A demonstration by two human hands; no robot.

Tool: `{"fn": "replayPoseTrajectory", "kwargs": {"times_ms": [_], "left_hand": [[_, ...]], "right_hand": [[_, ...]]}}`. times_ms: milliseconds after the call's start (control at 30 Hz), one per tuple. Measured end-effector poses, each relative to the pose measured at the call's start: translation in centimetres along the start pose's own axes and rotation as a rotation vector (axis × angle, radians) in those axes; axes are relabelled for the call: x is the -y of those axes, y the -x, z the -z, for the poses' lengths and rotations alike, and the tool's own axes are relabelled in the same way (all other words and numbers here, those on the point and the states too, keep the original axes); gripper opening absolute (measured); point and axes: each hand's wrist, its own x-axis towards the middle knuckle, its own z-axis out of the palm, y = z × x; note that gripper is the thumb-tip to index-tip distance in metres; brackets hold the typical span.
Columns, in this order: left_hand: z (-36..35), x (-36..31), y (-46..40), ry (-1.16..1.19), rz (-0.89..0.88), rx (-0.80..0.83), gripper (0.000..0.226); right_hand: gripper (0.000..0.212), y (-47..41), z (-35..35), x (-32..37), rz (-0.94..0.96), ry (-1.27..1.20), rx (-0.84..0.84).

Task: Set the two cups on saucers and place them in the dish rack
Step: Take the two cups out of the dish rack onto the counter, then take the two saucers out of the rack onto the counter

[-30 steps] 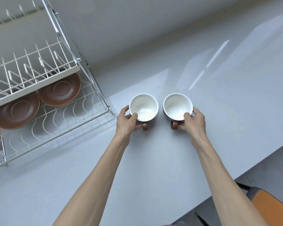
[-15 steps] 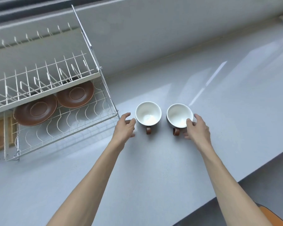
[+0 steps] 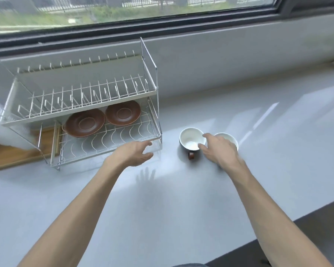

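Observation:
Two cups, white inside and dark outside with brown handles, stand on the grey counter. The left cup is in plain sight. The right cup is partly hidden behind my right hand, which hovers over the gap between the cups with loose fingers and holds nothing. My left hand floats open above the counter by the front right corner of the wire dish rack. Two brown saucers, one on the left and one on the right, lie side by side on the rack's lower shelf.
The rack's upper shelf carries only plate prongs. A wooden tray lies left of the rack, with a clear plastic item above it. A window sill and wall run along the back. The counter's front edge drops off at the lower right.
Both hands let go of the cups. My left hand moved left toward the rack, my right hand shifted left over the cups. The camera tilted up, showing the window.

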Motion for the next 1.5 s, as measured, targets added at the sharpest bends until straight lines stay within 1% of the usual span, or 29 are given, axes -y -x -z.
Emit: {"fn": "replayPoseTrajectory", "kwargs": {"times_ms": [100, 200, 267, 333, 400, 433, 567, 700, 800, 900, 1067, 1167, 1267, 1333, 1400, 1433, 1500], "left_hand": [[0.6, 1.2, 1.6, -0.121, 0.006, -0.102, 0.052], [0.6, 2.5, 3.3, -0.188, -0.009, -0.275, 0.053], [0.5, 3.7, 4.3, -0.171, 0.0, -0.381, 0.052], [0.3, 5.0, 4.9, -0.146, 0.033, -0.452, 0.053], [0.1, 7.3, 5.9, -0.116, 0.099, -0.535, 0.053], [-0.3, 7.6, 5.9, -0.104, 0.104, -0.561, 0.052], [-1.5, 8.0, 6.3, -0.066, 0.122, -0.635, 0.052], [-1.9, 9.8, 6.0, -0.052, 0.162, -0.731, 0.05], [-2.1, 10.2, 5.0, 0.011, 0.209, -0.738, 0.052], [-1.9, 10.4, 3.2, 0.094, 0.218, -0.735, 0.053], [-0.7, 9.8, -0.3, 0.283, 0.262, -0.704, 0.059], [0.4, 9.3, -2.3, 0.435, 0.294, -0.7, 0.058], [0.9, 9.2, -4.3, 0.485, 0.304, -0.652, 0.057], [0.7, 9.2, -5.5, 0.503, 0.305, -0.617, 0.057], [0.4, 9.4, -6.5, 0.571, 0.329, -0.563, 0.057], [0.3, 9.5, -7.0, 0.617, 0.346, -0.54, 0.058], [0.1, 9.7, -7.9, 0.669, 0.376, -0.511, 0.058]], "right_hand": [[0.039, 0.6, 0.0, 3.4, 0.106, 0.017, -0.052], [0.043, 1.1, -0.5, 6.6, 0.199, 0.028, -0.109], [0.045, 1.3, -1.2, 8.7, 0.255, 0.046, -0.131], [0.048, 1.6, -1.6, 10.8, 0.309, 0.04, -0.152], [0.05, 1.9, -2.1, 13.7, 0.418, 0.04, -0.225], [0.05, 1.9, -2.3, 14.1, 0.441, 0.034, -0.256], [0.05, 1.2, -3.7, 15.0, 0.464, 0.002, -0.286], [0.051, 0.3, -4.1, 17.4, 0.51, -0.018, -0.327], [0.051, -0.8, -4.6, 18.2, 0.507, -0.047, -0.354], [0.05, -2.6, -5.1, 18.9, 0.532, -0.052, -0.375], [0.05, -6.2, -5.5, 20.4, 0.506, -0.069, -0.346], [0.048, -8.6, -5.6, 21.5, 0.499, -0.075, -0.366], [0.041, -10.8, -5.7, 22.5, 0.462, -0.088, -0.366], [0.047, -12.4, -5.7, 22.9, 0.448, -0.116, -0.337], [0.05, -13.9, -5.9, 23.1, 0.432, -0.175, -0.316], [0.05, -14.6, -5.9, 23.2, 0.425, -0.202, -0.278], [0.054, -15.7, -5.6, 23.5, 0.409, -0.163, -0.257]]}}
